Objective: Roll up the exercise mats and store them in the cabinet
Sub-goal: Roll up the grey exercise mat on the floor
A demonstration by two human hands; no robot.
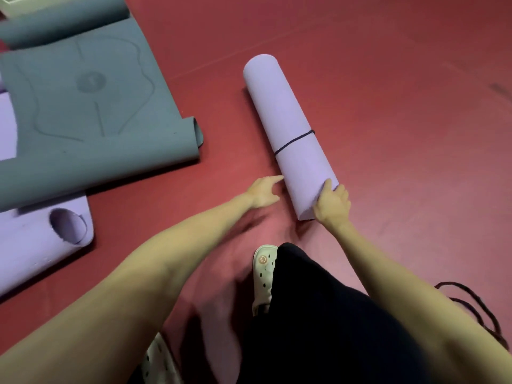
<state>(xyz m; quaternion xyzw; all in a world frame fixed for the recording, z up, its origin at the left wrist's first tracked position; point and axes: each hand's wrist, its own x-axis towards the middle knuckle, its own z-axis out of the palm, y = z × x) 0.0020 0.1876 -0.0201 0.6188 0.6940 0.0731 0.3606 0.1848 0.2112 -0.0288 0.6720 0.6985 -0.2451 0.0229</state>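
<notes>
The rolled purple mat (pixel 288 134) lies on the red floor (pixel 388 106), its long axis running from near right to far left; right hand (pixel 331 203) grips its near end, left hand (pixel 263 191) open beside it

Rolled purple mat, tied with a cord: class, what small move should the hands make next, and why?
Probably close the left hand on the rolled purple mat to lift it. The right hand already grips its near end, the black cord binds it, and the left hand's fingers hover open beside it.
</notes>
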